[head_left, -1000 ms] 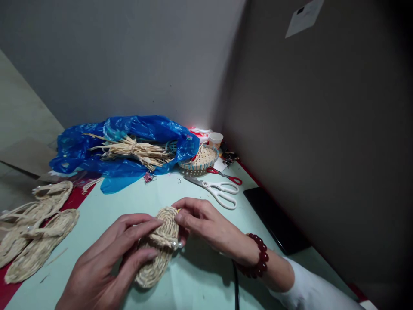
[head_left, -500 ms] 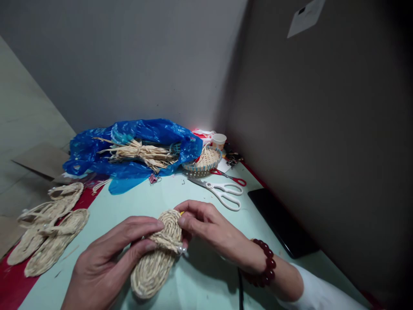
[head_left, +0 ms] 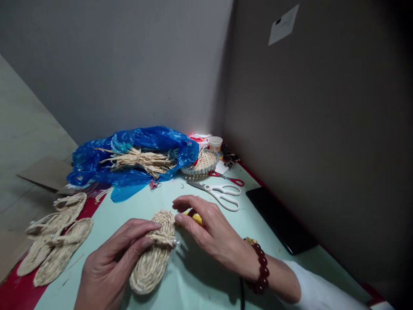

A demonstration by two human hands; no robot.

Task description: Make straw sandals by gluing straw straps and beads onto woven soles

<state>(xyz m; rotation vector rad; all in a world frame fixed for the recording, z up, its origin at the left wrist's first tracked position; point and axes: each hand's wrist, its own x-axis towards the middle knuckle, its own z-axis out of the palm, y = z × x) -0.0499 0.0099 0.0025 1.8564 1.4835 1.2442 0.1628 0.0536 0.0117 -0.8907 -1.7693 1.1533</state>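
A small woven straw sandal lies on the pale green table in front of me. My left hand pinches its strap between thumb and forefinger. My right hand, with a dark red bead bracelet on the wrist, rests just right of the sandal's toe, fingers curled over a small yellow object that is mostly hidden. A small pearl bead sits at the strap's right end.
Several finished straw sandals lie at the left on a red cloth. A blue plastic bag holds a straw bundle. Behind are a woven basket, a cup, white scissors, red scissors, and a black phone by the wall.
My right hand has let go of the sandal's toe and moved slightly right, now over a yellow object. The left hand keeps its hold on the strap. The view shifted a little.
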